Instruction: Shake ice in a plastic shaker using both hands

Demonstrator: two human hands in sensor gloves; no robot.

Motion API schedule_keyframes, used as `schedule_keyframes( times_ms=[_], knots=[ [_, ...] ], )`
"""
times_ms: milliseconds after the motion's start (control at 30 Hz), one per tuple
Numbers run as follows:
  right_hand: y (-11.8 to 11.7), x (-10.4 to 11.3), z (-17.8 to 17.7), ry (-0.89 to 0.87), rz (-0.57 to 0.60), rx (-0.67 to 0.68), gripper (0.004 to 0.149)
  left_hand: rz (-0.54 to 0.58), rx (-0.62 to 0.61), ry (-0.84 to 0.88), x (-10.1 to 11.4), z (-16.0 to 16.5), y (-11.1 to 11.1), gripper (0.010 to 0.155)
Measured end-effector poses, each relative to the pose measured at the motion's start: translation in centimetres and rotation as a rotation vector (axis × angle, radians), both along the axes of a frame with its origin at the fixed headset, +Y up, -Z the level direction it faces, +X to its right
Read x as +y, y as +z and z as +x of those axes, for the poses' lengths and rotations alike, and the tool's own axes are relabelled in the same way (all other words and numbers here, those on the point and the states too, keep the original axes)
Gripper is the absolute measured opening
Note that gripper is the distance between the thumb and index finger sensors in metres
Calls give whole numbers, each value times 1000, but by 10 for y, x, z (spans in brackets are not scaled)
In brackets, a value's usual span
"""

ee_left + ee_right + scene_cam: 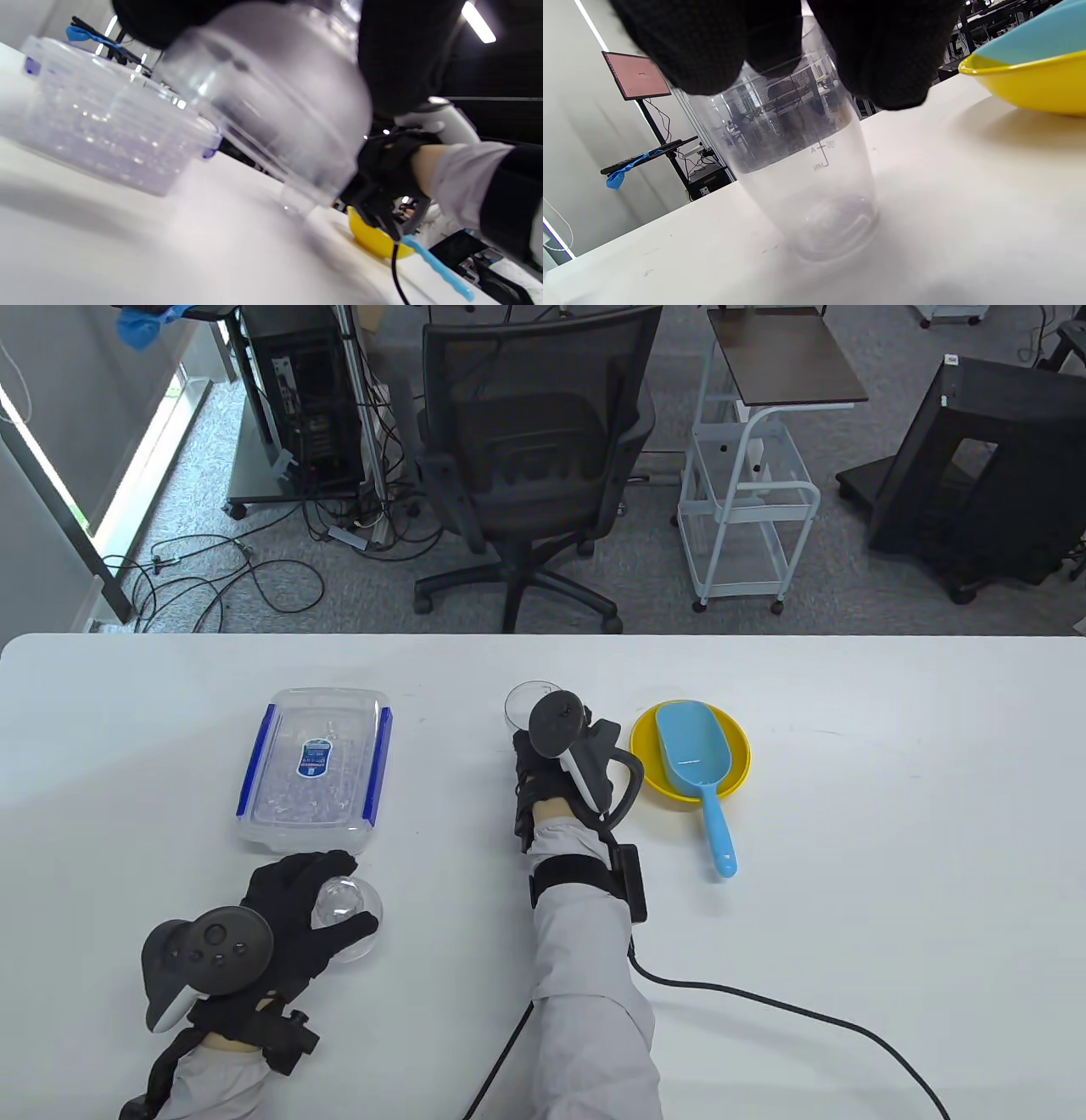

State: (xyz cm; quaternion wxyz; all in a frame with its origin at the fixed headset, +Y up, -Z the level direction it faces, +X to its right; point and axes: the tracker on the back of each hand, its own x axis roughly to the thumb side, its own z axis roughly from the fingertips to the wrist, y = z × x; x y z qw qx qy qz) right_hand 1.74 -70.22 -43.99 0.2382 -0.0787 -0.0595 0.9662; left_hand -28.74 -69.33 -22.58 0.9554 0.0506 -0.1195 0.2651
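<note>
On the white desk [848, 814], the left hand [288, 912] grips the clear domed plastic shaker lid [348, 912] at 7 o'clock, just below the clear lidded ice box [316, 763]. At centre, the right hand [551, 789] seemingly holds the clear plastic shaker cup [801, 186], fingers [882, 55] wrapped round it.

The shaker cup [801, 178] is made of clear plastic, tapered toward the base, and is stood upright on the table with its mouth open. A printed measuring scale is carried on its wall. The domed clear lid [346, 916] is kept apart from the cup, near the ice container [316, 768], in which ice is held.
</note>
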Motion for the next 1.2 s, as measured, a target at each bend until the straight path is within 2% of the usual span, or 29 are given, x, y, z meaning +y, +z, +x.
schedule_keyframes(
  times_ms=[67, 133, 200, 400, 600, 833, 933, 1100, 1200],
  knots=[
    [0, 0, 1, -12, -27, 11, 55, -5, 8, -3, 1, -2, 0, 74],
    [2, 1, 5, -30, -70, 31, 70, -12, 12, -7, 1, -4, 0, 74],
    [9, 6, 8, -56, -39, 44, 76, -19, 25, -26, 1, -6, 0, 75],
    [42, 23, 23, -58, -38, 234, 70, -80, 39, -113, -2, -4, -1, 75],
    [94, 28, 49, -17, -26, 354, 64, -152, 25, -243, -9, 8, -1, 76],
    [144, 23, 92, 7, 33, 352, 62, -298, 6, -338, -24, 13, -7, 79],
    [160, 14, 110, -39, 82, 327, 63, -349, -5, -344, -29, 11, -8, 73],
    [173, 5, 131, -94, 147, 308, 61, -413, -18, -377, -34, 14, -8, 57],
    [177, 10, 139, -159, 179, 311, 62, -430, -18, -387, -34, 18, -7, 55]
  ],
)
